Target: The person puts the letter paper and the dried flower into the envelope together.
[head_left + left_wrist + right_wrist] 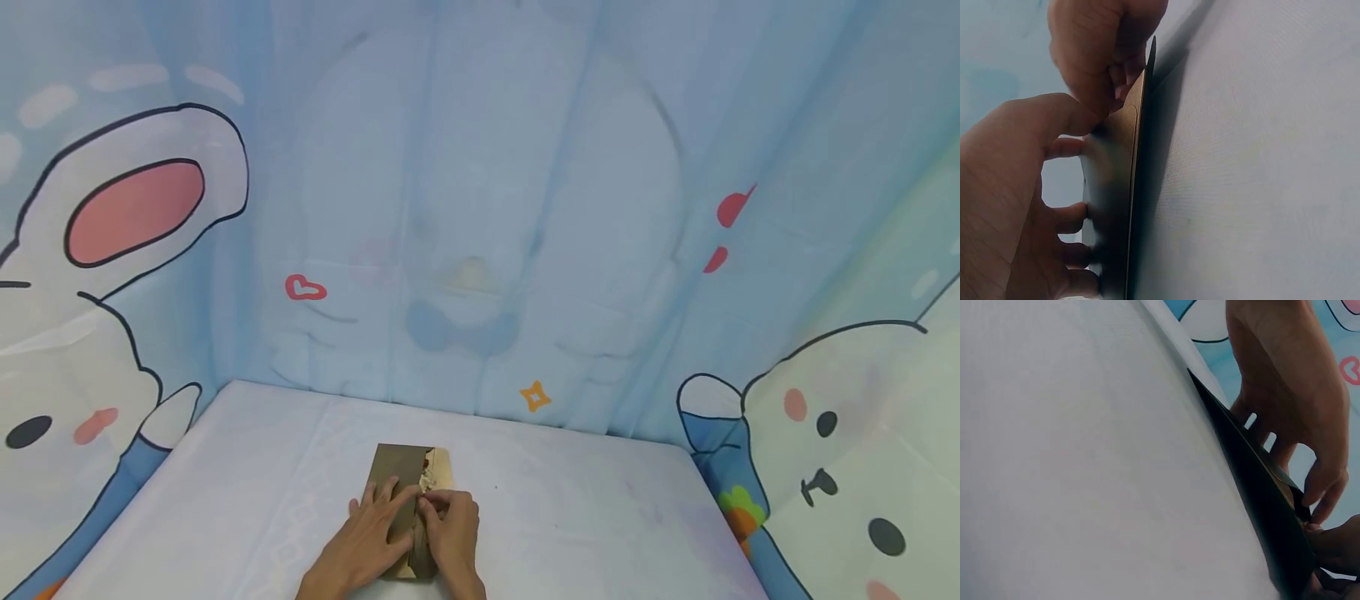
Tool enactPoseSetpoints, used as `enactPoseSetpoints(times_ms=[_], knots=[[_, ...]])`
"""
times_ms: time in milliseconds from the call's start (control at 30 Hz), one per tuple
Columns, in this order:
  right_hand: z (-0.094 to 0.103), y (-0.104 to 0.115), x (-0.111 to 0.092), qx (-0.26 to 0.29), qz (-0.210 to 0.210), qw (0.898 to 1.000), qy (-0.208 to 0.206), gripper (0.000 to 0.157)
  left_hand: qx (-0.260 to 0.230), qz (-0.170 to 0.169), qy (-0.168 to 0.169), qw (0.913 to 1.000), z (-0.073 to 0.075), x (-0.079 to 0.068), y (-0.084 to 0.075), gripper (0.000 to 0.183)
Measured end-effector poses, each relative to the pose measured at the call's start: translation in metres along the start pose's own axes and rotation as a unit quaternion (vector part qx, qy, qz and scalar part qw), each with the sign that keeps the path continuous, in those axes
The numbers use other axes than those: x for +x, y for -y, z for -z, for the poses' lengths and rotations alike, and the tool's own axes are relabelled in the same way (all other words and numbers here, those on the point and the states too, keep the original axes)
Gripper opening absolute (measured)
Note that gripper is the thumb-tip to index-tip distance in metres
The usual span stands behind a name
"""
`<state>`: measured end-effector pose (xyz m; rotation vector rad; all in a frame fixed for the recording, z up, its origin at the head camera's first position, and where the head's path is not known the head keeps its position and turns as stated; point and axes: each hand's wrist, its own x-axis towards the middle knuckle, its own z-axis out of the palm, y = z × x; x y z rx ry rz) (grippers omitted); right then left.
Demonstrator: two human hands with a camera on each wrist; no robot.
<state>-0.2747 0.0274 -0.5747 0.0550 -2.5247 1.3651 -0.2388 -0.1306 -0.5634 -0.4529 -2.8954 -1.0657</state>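
A flat, dark brown piece like a paper envelope (397, 462) lies on the white-covered table, with a crinkled gold strip (441, 468) along its right side. My left hand (362, 537) rests on its dark face, fingers spread. Close beside it, my right hand (455, 533) pinches the piece near the border with the gold strip. In the left wrist view the brown sheet (1116, 187) appears edge-on, with a rounded flap line. From the right wrist view, its dark side (1254, 481) stands out against the cloth; the pinching fingertips are partly hidden there.
White cloth (600, 517) covers the table around the brown piece. Behind it hangs a pale blue curtain (480, 167) printed with cartoon animals, which also borders the left and right sides.
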Motion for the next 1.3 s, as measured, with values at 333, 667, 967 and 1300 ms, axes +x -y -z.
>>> enactPoseSetpoints(times_ms=[333,667,967,1300], knots=[[-0.001,-0.002,0.005,-0.034,0.033,0.997,0.063,0.021,-0.011,0.008,0.012,0.9998,0.002,0.001,0.001,0.061],[0.003,-0.004,0.007,-0.071,0.04,0.994,0.071,0.023,-0.038,0.004,0.036,0.9986,-0.006,0.005,0.001,0.061],[0.016,-0.007,0.006,-0.064,0.011,0.998,0.019,0.027,-0.015,-0.022,0.031,0.9992,-0.005,0.005,0.003,0.061],[0.075,-0.027,-0.006,-0.254,0.116,0.96,0.026,0.045,-0.067,0.01,0.065,0.9956,-0.011,-0.02,0.016,0.065]])
